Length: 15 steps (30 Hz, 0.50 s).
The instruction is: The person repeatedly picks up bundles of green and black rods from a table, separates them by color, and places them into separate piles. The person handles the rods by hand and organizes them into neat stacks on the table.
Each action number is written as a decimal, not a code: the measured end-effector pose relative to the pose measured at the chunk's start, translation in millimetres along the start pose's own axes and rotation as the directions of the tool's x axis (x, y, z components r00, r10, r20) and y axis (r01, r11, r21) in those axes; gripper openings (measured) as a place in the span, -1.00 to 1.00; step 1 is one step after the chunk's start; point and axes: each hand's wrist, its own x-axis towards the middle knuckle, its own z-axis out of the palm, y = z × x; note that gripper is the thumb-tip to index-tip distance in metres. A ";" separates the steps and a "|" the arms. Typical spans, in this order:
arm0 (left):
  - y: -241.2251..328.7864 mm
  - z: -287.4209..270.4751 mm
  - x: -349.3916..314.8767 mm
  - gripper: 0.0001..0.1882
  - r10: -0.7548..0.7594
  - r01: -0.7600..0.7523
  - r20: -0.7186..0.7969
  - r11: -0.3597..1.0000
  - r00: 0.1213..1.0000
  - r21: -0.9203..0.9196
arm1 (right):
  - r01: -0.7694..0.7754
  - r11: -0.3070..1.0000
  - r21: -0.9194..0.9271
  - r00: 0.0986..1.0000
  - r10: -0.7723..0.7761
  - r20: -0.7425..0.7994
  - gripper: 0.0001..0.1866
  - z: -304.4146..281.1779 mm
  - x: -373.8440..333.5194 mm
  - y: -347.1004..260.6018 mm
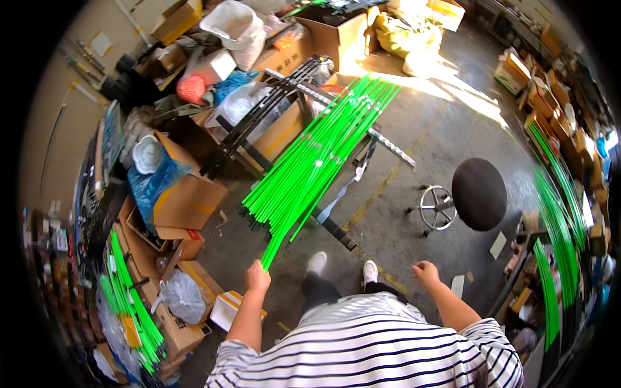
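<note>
A thick layer of long, thin green rods (310,155) lies slantwise across a low rack in front of me. The near ends of many rods are dark. My left hand (257,277) is closed around the near ends of a few green rods (277,244) that stick out toward me from the rest. Their far ends lie among the other rods. Off to the right, away from the rods, my right hand (426,272) hangs in the air with its fingers curled in and nothing visible in them.
Black bars (249,123) lie beside the rods on the rack. Its dark leg (337,233) reaches toward my feet. A round black stool (479,194) stands right. Open cardboard boxes (187,197) crowd the left. More green rods (561,239) stand far right, and others (132,304) lie lower left.
</note>
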 end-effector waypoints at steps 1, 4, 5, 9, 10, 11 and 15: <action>1.3 0.7 19.7 -0.73 0.005 -0.005 0.026 1.000 1.000 -0.008 | -0.054 0.998 0.021 0.994 0.056 -0.093 -0.75 1.2 -8.4 25.0; -5.1 17.6 73.2 -0.69 0.028 -0.024 0.100 0.999 0.995 -0.034 | -0.172 0.980 -0.102 0.919 0.123 -0.375 -0.78 9.4 -78.5 87.3; -7.1 25.8 89.8 -0.66 0.049 -0.047 0.101 0.999 0.994 -0.019 | -0.269 0.962 -0.048 0.903 0.234 -0.361 -0.80 14.1 -113.2 87.6; -10.5 58.3 140.8 -0.63 0.048 -0.044 0.167 0.999 0.985 -0.026 | -0.497 0.837 -0.231 0.864 0.453 -0.218 -0.75 51.7 -253.7 87.7; -8.8 57.8 147.9 -0.62 0.069 -0.067 0.176 0.998 0.982 -0.017 | -0.501 0.819 -0.281 0.864 0.453 -0.221 -0.74 69.7 -278.9 86.8; -7.9 57.2 152.3 -0.62 0.088 -0.089 0.188 0.996 0.978 -0.006 | -0.555 0.784 -0.278 0.831 0.540 -0.134 -0.73 91.6 -294.3 86.9; -10.4 57.7 163.4 -0.44 0.093 -0.128 0.205 0.978 0.974 0.166 | -0.685 0.729 0.000 0.729 0.684 -0.027 -0.69 153.8 -351.4 91.4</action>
